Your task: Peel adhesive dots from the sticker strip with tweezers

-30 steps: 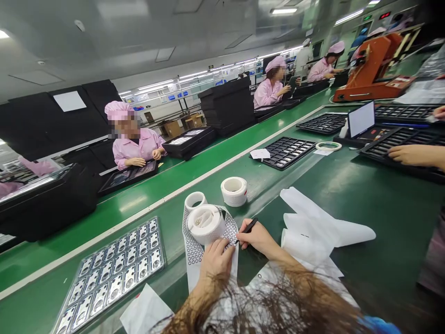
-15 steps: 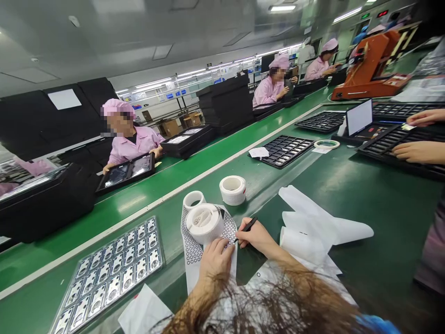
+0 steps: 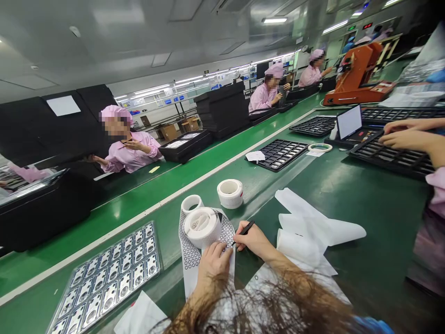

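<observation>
Leftmost lies a tray of metal parts (image 3: 113, 276) on the near bench (image 3: 167, 283). Right of it, the left hand (image 3: 214, 264), fingers loosely spread, presses the ring-printed sheet (image 3: 191, 257); the right hand (image 3: 253, 240) pinches a black pen-like tool (image 3: 245, 230) over its right side.

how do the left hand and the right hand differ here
The left hand holds no tool, while the right hand grips a slim black tool. The left hand lies palm down with its fingers reaching forward; the right hand has its fingers curled in. Both are bare and work at the ring-printed sheet.
</observation>
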A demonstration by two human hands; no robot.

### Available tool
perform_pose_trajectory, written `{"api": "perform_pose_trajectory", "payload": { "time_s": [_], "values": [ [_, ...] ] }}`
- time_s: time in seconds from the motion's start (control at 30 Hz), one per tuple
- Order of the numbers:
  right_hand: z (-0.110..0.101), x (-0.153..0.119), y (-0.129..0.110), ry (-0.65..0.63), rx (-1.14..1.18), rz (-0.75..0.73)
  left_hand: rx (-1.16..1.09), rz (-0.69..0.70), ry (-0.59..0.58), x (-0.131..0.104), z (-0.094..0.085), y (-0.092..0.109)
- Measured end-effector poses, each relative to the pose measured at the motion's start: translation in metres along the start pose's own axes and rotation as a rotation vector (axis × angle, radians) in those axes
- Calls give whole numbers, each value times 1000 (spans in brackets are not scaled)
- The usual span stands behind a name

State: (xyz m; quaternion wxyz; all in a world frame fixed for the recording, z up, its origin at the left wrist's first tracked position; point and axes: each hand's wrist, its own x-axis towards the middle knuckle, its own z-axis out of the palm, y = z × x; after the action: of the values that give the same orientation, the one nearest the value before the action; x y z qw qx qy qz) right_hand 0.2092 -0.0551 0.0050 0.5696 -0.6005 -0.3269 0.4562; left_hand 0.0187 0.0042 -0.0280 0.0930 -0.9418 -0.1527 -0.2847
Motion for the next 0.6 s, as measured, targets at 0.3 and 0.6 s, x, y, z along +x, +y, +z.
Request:
{"api": "perform_pose_trajectory", "payload": {
  "time_s": [0.3,0.6],
  "values": [
    [1,-3,-4,0,56,12,23,-83,112,-10,33,0],
    [1,0,-6,-20,17,38,17,-70,91,-7,26,1]
  ]
}}
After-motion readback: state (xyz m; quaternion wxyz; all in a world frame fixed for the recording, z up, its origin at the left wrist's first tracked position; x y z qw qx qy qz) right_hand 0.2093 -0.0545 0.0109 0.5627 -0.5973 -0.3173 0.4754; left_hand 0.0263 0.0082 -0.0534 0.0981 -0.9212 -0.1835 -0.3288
